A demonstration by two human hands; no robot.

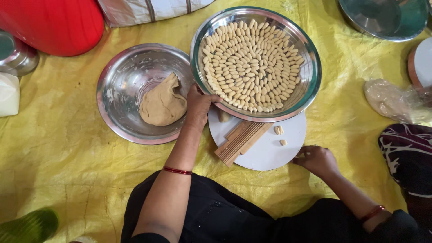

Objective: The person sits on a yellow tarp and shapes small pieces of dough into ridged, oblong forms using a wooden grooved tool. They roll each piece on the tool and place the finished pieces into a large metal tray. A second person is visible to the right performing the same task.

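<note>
You sit on a yellow plastic sheet point(67, 148) that covers the floor, looking straight down at your work. At the far left edge of the frame sits part of a steel pot point(13, 54), with a large red container point(56, 24) above and beside it at upper left. Left of centre, a steel bowl point(121, 76) holds a lump of tan dough point(162, 103) resting against its right wall. Your left hand point(198, 105) reaches up between this bowl and the big steel tray point(310, 76) at upper centre; its fingers curl over the tray's near rim, touching it, holding no dough that shows. The tray is nearly filled with small ridged dough pieces point(249, 65) laid in close rows. Its near edge overlaps a round white board point(270, 150) at centre. On the board lies a ridged wooden paddle point(240, 141), tilted, with two loose shaped pieces point(279, 130) just to its right. Your right hand point(317, 159) rests at the board's right edge, fingers drawn loosely together; whether it pinches a bit of dough cannot be told. Further right lie a clear bag of crumbly mix point(387, 99) and a patterned dark cloth point(407, 153).

The step in hand looks like steadying or shifting the tray. The next move likely calls for a firm grip on the rim, keeping the tray level so the rows stay put.
</note>
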